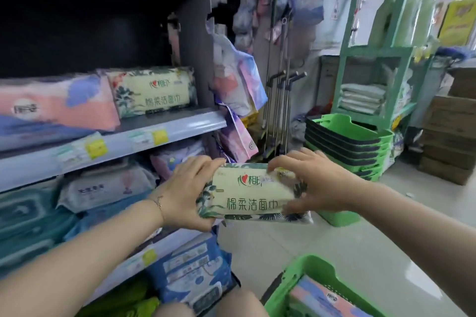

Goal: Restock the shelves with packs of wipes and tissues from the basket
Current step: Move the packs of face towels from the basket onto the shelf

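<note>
Your knees [208, 309] show at the bottom edge of the frame, and just right of them sits the green basket [288, 288] in the lower right, with a pink and blue pack [324, 301] lying inside it. Above that, in the middle of the frame, you hold a cream pack with green leaf print [251, 194] level between both hands, its printed face turned up toward you. Your left hand [188, 193] wraps the pack's left end, fingers over the top edge and thumb underneath, a thin bracelet [157, 203] on the wrist. Your right hand [311, 183] grips the right end, fingers curled over the top corner. Both hands are closed firmly on it. At mid left, the grey shelf [180, 125] already carries a matching cream pack [154, 92], standing at its right end just beside a pink and blue pack [54, 108]. Lower shelves at the left hold white, teal and blue packs, somewhat blurred. At mid right, a stack of green baskets [347, 144] stands on the floor before a green rack [373, 51].
</note>
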The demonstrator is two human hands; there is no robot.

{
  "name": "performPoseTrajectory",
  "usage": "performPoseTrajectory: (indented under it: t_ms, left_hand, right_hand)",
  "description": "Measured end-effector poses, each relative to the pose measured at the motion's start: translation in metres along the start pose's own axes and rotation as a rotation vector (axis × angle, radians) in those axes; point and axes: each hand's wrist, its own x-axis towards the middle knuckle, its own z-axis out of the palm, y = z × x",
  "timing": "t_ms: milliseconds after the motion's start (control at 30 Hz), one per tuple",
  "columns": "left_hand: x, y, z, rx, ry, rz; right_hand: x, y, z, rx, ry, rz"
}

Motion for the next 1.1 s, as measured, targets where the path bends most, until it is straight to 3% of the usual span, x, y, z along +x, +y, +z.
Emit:
performPoseTrajectory:
  t_ms: [200,400,533,633,767,900,1100]
  left_hand:
    - [-0.003,-0.033,-0.084,0.241,0.093,-0.009]
    - [0.003,-0.061,-0.143,0.535,0.244,-0.093]
    - [0.010,-0.082,-0.162,0.724,0.294,-0.097]
    - [0.016,-0.101,-0.163,0.812,0.295,-0.079]
    - [0.020,-0.123,-0.149,0.817,0.174,-0.199]
    - [0.024,-0.132,-0.132,0.778,0.153,-0.277]
    - [0.039,-0.111,-0.121,0.749,0.217,-0.301]
  right_hand:
    - [0.053,-0.017,-0.045,-0.111,0.210,-0.147]
    - [0.108,-0.034,-0.082,-0.254,0.453,-0.157]
    - [0.153,-0.041,-0.088,-0.166,0.562,-0.103]
    - [0.186,-0.049,-0.082,-0.173,0.582,-0.043]
    - [0.219,-0.059,-0.064,-0.290,0.531,0.053]
    - [0.237,-0.069,-0.042,0.039,0.424,0.092]
    - [0.236,-0.059,-0.034,0.211,0.377,0.060]
